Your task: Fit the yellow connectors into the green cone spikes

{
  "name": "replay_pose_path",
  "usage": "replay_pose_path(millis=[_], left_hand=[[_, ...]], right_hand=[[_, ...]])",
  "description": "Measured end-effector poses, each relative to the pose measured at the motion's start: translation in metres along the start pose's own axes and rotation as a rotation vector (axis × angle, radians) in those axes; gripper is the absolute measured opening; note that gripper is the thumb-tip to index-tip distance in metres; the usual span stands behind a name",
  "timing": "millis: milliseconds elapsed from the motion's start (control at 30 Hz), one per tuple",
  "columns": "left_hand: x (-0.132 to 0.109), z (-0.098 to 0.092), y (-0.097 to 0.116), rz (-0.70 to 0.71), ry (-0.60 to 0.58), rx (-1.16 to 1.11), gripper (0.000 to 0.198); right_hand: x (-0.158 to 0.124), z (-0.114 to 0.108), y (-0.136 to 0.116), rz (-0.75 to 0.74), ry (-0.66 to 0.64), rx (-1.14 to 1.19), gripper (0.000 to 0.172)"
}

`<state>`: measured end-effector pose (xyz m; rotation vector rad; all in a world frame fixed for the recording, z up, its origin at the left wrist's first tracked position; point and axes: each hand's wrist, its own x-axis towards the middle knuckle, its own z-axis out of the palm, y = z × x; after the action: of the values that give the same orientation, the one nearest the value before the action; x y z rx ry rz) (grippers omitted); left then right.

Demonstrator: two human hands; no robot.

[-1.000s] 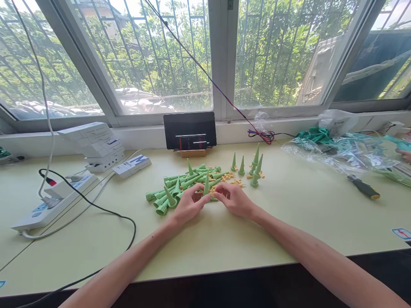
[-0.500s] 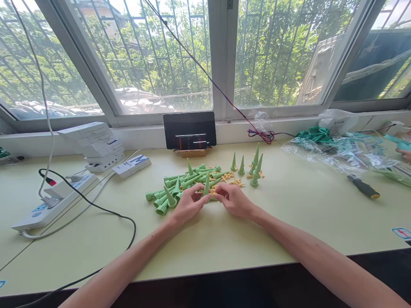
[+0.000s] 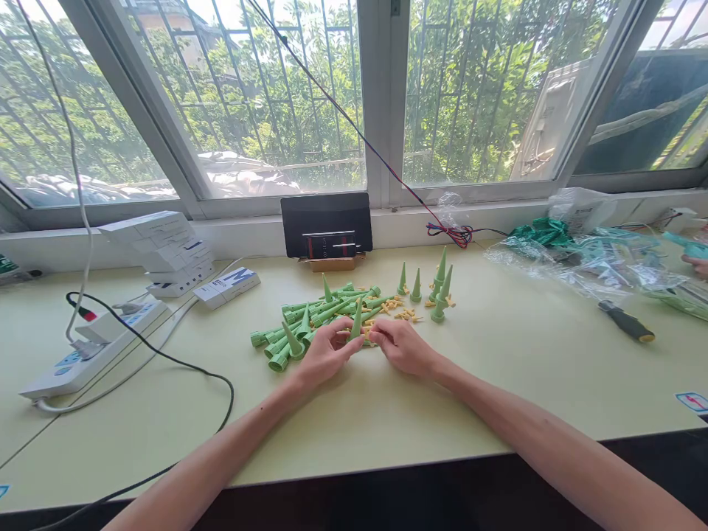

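Note:
My left hand (image 3: 326, 349) is closed around a green plastic cone spike (image 3: 357, 318), which stands upright with its tip above the fingers. Just right of it, my right hand (image 3: 403, 345) makes a pinch, with a small yellow plastic piece at its fingertips, mostly hidden. A narrow gap separates the two hands. Behind and left of them lies a pile of green spikes (image 3: 332, 310), a few upright and most lying down. Loose yellow pieces (image 3: 408, 315) are scattered behind my right hand. Several green spikes (image 3: 442, 296) stand upright beyond it, some with yellow pieces fitted at the side.
A dark tablet (image 3: 326, 210) leans by the window with a phone before it. White boxes (image 3: 166, 251) and a power strip (image 3: 99, 350) with cables occupy the left. Rightward are a screwdriver (image 3: 626, 321), plastic bags (image 3: 597, 258) and another person's hand (image 3: 698, 265) at the edge.
My right fingertips have drawn slightly away from the left thumb, opening a small gap beside the cone spike. Otherwise the scene looks the same.

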<state>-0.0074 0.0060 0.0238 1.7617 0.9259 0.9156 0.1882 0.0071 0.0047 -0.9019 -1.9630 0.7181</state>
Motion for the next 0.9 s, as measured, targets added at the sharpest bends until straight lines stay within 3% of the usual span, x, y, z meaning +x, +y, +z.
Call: replay_pose_path(millis=[367,600,900], left_hand=[[0.0000,0.0006,0.0009,0.013,0.009,-0.026,0.026],[-0.0008,0.0002,0.0024,-0.021,0.042,-0.032,0.026],[-0.0023,0.0014,0.0070,-0.062,0.056,-0.036,0.031]], right_hand=[[-0.0005,0.0016,-0.0008,0.033,0.000,0.018,0.033],[-0.0004,0.0009,-0.0033,0.024,0.011,0.094,0.018],[-0.0012,0.0013,-0.0028,0.021,0.020,0.122,0.017]])
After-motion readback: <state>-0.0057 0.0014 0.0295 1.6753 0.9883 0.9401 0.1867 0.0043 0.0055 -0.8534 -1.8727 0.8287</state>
